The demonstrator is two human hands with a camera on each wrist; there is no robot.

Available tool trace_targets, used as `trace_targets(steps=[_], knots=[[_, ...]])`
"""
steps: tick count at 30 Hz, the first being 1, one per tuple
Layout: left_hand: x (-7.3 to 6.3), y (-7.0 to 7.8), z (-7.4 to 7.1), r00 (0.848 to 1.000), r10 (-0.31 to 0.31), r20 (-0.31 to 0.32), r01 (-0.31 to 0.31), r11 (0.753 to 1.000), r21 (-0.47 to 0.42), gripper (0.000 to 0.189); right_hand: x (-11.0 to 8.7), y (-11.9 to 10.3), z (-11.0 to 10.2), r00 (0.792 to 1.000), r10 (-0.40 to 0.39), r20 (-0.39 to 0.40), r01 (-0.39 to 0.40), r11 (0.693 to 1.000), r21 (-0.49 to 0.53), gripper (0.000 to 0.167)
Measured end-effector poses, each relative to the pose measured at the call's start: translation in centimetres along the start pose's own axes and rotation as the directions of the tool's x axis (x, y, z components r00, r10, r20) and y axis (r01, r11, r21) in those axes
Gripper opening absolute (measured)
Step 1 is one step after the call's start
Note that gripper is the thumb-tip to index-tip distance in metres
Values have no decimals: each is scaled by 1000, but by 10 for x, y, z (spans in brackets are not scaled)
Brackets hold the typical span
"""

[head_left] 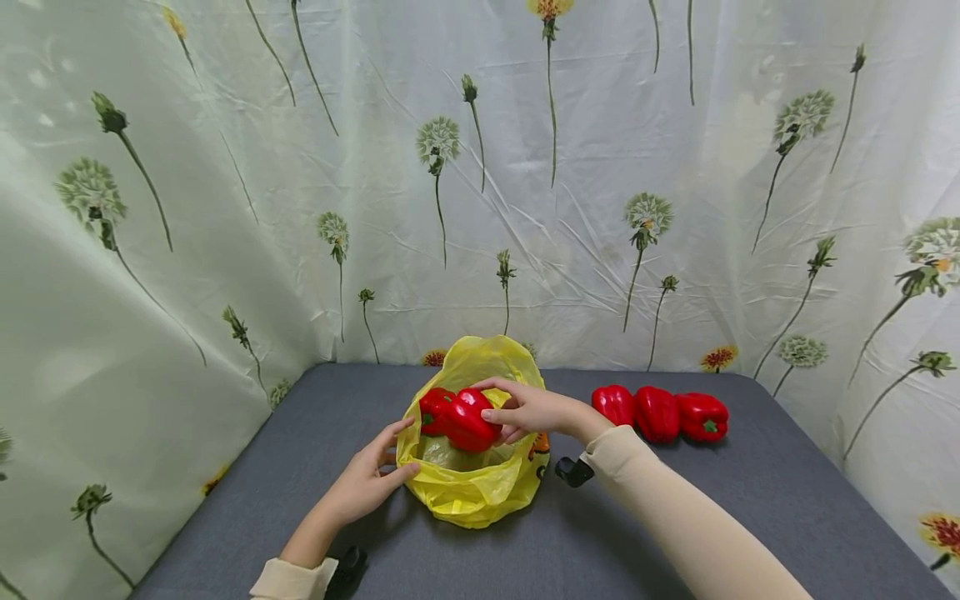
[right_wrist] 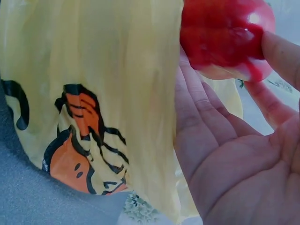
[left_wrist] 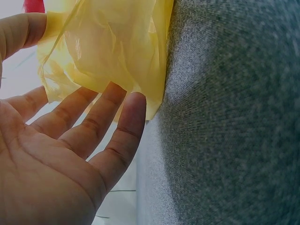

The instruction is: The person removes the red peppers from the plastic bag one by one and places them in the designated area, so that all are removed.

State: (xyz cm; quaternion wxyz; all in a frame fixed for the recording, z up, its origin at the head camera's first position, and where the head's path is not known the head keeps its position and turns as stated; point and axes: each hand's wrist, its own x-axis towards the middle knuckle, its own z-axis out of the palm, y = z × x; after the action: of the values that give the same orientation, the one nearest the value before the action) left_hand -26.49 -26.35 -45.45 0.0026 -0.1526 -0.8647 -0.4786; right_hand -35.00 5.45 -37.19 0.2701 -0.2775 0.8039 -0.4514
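Note:
A yellow plastic bag (head_left: 480, 496) stands on the table with its mouth spread wide. My right hand (head_left: 534, 410) holds a red bell pepper (head_left: 471, 421) inside the bag's mouth, thumb on one side and fingers around it. Another red bell pepper (head_left: 435, 410) is partly hidden behind it in the bag. At the bag's left rim, my left hand (head_left: 367, 482) touches the plastic with spread, loosely bent fingers. In the left wrist view the fingertips and thumb (left_wrist: 28, 30) lie against the yellow film. Orange and black print (right_wrist: 77, 161) marks the bag's right side.
Three more red bell peppers (head_left: 657, 414) lie in a row on the grey table (head_left: 750, 500), right of the bag. A curtain (head_left: 525, 208) printed with dandelions hangs behind and beside the table. Black wrist devices (head_left: 574, 472) sit by both cuffs.

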Motion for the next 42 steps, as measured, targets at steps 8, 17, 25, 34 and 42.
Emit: trace_targets(steps=[8,17,25,34,42], knots=[[1,0,1,1000,-7,-3,7,1000,1,69,-4,7,-1,999,-24,-27,25,1000,6,62],[0,-1,2,1000,-19,4,19,1000,-8,69,-13,19,4,990,-100,-96,102,995,15,63],[0,-1,2,1000,-13,5,13,1000,-5,69,-22,28,6,967,-142,-212,151,988,27,63],[1,-1,1,1000,-4,8,5,1000,-6,70,-36,36,1,949,-143,-282,158,987,29,63],[1,-2,1,1000,-8,7,8,1000,-3,69,-47,45,-1,935,-149,-321,171,985,40,64]])
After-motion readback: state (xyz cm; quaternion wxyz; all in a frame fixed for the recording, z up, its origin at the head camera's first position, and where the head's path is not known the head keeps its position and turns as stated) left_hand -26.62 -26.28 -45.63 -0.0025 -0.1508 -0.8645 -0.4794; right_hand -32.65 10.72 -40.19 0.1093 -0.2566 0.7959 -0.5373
